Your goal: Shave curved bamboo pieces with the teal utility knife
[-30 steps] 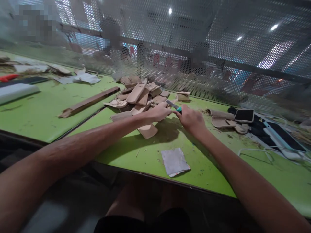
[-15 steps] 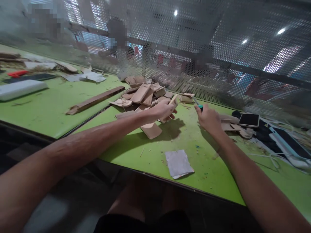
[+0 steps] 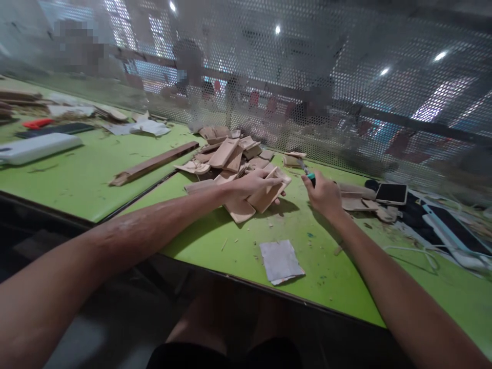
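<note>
My left hand (image 3: 255,185) is closed around a curved, pale brown piece that looks like wood or bamboo (image 3: 271,193), its hollow side partly turned towards me. Just behind it lies a heap of similar curved pieces (image 3: 225,152) on the green table (image 3: 215,241). My right hand (image 3: 325,193) grips a small tool with a teal and black handle (image 3: 311,179). A thin metal part points from that handle up and to the left; its exact kind is too small to tell. The tool and the held piece are apart.
A long brown strip (image 3: 154,163) lies to the left. Grey sandpaper-like squares (image 3: 281,261) sit near the front edge. On the right are a phone (image 3: 391,193), a light blue-edged device (image 3: 457,228) and white cables (image 3: 415,251). A perforated metal screen (image 3: 269,92) stands behind.
My left hand has turned the curved piece so that its hollow face shows more, and lowered it slightly. My right hand with the tool has shifted a little left and down.
</note>
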{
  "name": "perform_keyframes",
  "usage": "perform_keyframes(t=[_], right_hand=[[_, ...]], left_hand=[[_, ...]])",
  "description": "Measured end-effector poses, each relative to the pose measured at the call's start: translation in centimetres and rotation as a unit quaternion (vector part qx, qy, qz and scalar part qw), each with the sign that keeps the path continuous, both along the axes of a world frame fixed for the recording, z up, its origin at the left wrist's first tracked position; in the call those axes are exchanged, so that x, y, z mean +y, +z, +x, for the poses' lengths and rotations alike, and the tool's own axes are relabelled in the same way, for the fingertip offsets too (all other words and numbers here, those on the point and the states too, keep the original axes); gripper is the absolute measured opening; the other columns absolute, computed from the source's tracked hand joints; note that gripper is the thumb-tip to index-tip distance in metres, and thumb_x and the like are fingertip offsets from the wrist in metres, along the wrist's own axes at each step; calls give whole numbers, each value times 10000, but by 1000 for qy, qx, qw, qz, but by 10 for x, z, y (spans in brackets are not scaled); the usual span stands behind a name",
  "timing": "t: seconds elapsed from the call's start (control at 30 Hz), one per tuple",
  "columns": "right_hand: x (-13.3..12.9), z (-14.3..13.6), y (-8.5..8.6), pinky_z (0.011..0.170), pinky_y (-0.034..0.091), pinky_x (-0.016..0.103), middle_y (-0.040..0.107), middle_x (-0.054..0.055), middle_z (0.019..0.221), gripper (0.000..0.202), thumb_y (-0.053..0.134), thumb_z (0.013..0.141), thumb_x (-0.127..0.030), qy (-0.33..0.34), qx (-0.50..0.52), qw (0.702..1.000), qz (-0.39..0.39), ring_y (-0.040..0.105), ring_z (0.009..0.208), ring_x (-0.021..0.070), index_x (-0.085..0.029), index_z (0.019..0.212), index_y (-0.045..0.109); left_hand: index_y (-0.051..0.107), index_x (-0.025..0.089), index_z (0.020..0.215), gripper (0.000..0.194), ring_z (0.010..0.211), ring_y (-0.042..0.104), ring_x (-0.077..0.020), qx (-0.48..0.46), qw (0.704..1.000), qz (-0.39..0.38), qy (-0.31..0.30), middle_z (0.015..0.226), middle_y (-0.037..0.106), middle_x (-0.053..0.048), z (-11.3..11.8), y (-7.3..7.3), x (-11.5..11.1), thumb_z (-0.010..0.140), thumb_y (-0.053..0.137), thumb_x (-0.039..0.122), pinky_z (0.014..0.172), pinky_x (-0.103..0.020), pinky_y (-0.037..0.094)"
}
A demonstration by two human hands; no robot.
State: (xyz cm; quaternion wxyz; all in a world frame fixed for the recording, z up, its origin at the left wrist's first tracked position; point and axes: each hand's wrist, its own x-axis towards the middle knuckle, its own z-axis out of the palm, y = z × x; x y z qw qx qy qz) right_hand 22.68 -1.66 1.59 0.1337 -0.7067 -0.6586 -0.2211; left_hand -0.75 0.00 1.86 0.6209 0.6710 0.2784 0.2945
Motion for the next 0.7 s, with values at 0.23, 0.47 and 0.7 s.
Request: perform_keyframes(t=[0.23,0.47,0.7], right_hand=[[2,12,-3,715,270,329,714,160,900,550,195,1043,-484,-26,-5,999,20,593,796,257,-122,1068,608],[5,24,-5,773,289,351,712,165,937,518,234,1031,-474,-33,8,999,35,578,815,257,-130,1029,621],[9,49,-6,802,310,366,695,188,1016,450,332,1000,-456,-53,28,998,28,570,909,271,-123,1021,634]], left_hand=[[634,147,939,377,786,690,-190,-24,1000,-11,-7,931,707,-131,-5,0,-3,944,540,511,715,-307,534],[622,179,965,388,777,670,-223,-28,997,-75,20,882,702,-147,-5,-5,-2,927,528,553,673,-349,532],[613,204,969,292,917,629,-224,-11,987,31,155,908,680,-98,-3,-20,19,880,604,481,738,-307,493]])
